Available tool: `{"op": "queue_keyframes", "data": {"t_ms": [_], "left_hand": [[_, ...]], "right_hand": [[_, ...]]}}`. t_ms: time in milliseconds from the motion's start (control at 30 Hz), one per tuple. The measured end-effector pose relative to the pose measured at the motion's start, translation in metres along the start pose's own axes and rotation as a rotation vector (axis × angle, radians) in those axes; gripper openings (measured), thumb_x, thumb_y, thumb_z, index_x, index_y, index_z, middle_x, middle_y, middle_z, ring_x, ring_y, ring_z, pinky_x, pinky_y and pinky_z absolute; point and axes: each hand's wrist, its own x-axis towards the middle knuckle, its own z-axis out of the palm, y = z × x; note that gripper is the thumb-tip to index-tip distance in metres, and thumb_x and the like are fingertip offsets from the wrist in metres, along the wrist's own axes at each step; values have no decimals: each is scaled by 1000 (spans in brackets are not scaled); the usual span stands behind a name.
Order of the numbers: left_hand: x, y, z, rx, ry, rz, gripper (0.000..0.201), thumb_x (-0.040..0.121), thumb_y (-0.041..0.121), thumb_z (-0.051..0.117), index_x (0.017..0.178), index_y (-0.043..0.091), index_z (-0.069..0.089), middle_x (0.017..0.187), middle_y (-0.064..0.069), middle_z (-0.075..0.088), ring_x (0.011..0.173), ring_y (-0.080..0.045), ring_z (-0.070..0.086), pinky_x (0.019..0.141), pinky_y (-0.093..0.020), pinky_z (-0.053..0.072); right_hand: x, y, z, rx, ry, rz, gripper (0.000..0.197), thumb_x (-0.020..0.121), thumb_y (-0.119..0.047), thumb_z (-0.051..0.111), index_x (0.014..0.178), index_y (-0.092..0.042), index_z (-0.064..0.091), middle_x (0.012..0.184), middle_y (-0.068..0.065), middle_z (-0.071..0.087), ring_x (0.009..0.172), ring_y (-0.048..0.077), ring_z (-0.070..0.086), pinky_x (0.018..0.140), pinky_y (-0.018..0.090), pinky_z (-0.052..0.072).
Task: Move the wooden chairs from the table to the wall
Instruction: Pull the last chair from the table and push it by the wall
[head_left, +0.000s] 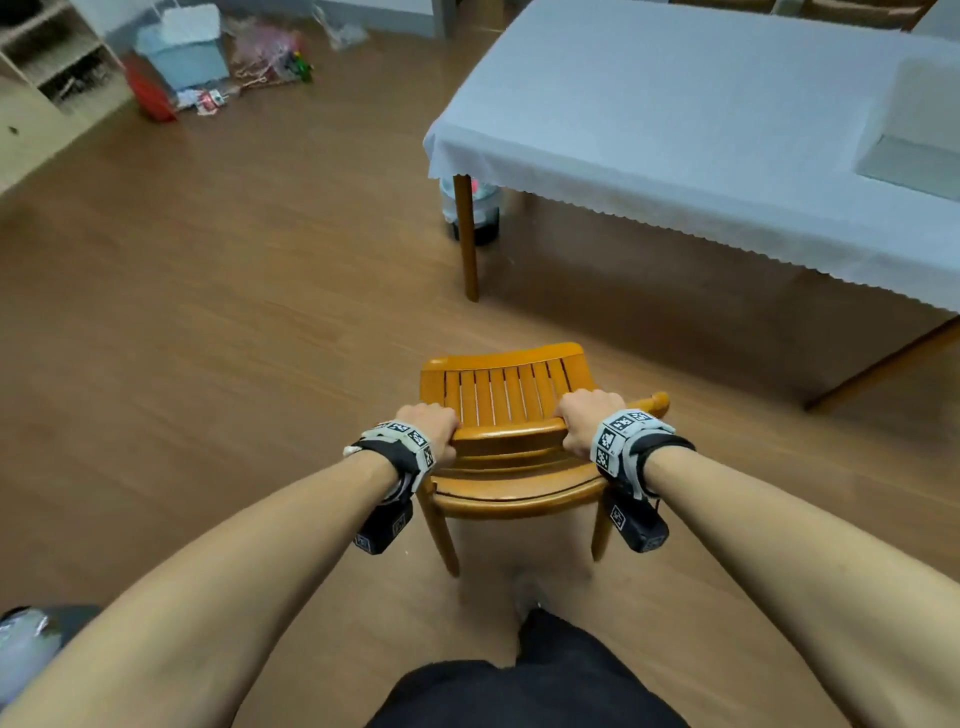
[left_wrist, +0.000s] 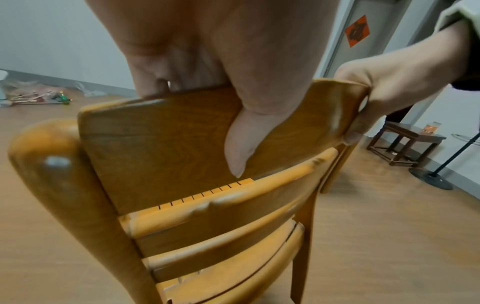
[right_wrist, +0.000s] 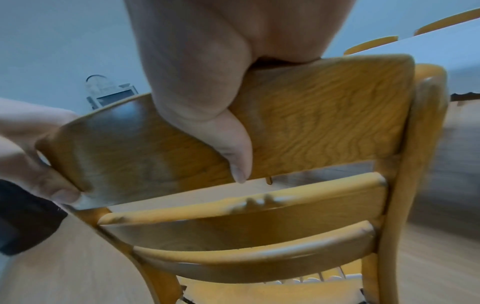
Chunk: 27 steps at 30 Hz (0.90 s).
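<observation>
Here I have one wooden chair (head_left: 506, 410) directly under both hands, its slatted seat pointing away from me and its legs over the wood floor (head_left: 208, 322); whether all legs touch down I cannot tell. I judge it rigid and moderately heavy: solid timber frame, three curved back rails, glossy varnish that may slip under a sweaty palm. The top rail (left_wrist: 161, 133) is the sound place to hold, wide and firmly jointed to the posts.

My left hand (head_left: 428, 428) is clamped on that rail near its left end, fingers curled over the front, thumb down the back face. My right hand (head_left: 589, 418) is clamped likewise near the right end. Both wrist views confirm the thumbs pressed flat on the rail.

Count: one chair in hand. Beyond my right hand, the right wrist view shows two further chair backs (right_wrist: 371, 44) at the far side of the worktop (head_left: 701, 130), which lies ahead and to the right under a white cloth. One worktop, well apart from the held chair. Past my left hand, a shelf unit (head_left: 47, 67) and loose clutter (head_left: 208, 62) sit along the far edge of the floor.
</observation>
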Motion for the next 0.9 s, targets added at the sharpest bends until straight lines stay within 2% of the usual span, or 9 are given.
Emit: {"op": "queue_keyframes", "data": {"t_ms": [133,333,433,533,600,666,733,900], "left_hand": [[6,2,5,-44,-26,-56,21,88,32,61,103,18,68,100,-6,68,91,-28,64,70,-33,47],[12,-30,16,-87,-71,-151,24,87,27,61,109,17,65,110,-9,65,102,-32,63,77,-34,47],[17,-62,14,-115,-82,-222,20,87,25,60,106,18,65,108,-8,66,100,-31,63,78,-35,48],[25,-100,9,-146,-89,-264,14,88,23,60,100,17,64,105,-9,66,97,-31,63,74,-34,46],[33,-126,8,-160,-96,-279,16,88,23,60,102,16,63,107,-9,65,99,-31,62,75,-34,45],[44,-150,8,-166,-100,-284,19,89,23,60,107,17,63,111,-9,63,104,-31,61,75,-34,42],[58,-176,8,-174,-111,-288,22,89,22,60,110,18,63,115,-8,63,108,-31,60,76,-34,41],[108,-261,-6,-172,-101,-280,29,90,24,61,119,19,62,122,-8,61,115,-30,57,88,-37,45]], "right_hand": [[33,5,-11,-94,21,-97,9,89,-22,64,95,-23,71,88,0,69,80,24,64,67,33,48],[87,-22,-24,-180,15,-253,20,92,-23,65,110,-28,72,95,-1,70,86,25,65,67,31,45],[118,-50,-40,-207,20,-328,14,91,-21,65,102,-28,71,91,-2,67,79,24,60,65,32,45],[149,-79,-57,-231,22,-365,9,91,-20,65,88,-28,60,87,-2,64,77,24,57,66,33,45],[171,-97,-65,-249,14,-377,7,92,-20,65,93,-26,64,88,-2,64,78,24,58,67,33,46],[196,-113,-69,-259,5,-388,24,92,-19,64,112,-31,69,95,-2,68,85,24,61,68,33,46],[222,-129,-76,-267,-12,-389,37,92,-19,63,125,-35,67,104,-2,70,95,25,66,70,32,47],[299,-180,-114,-276,-65,-347,26,93,-22,66,114,-36,69,95,-5,69,89,22,67,73,35,54]]}}
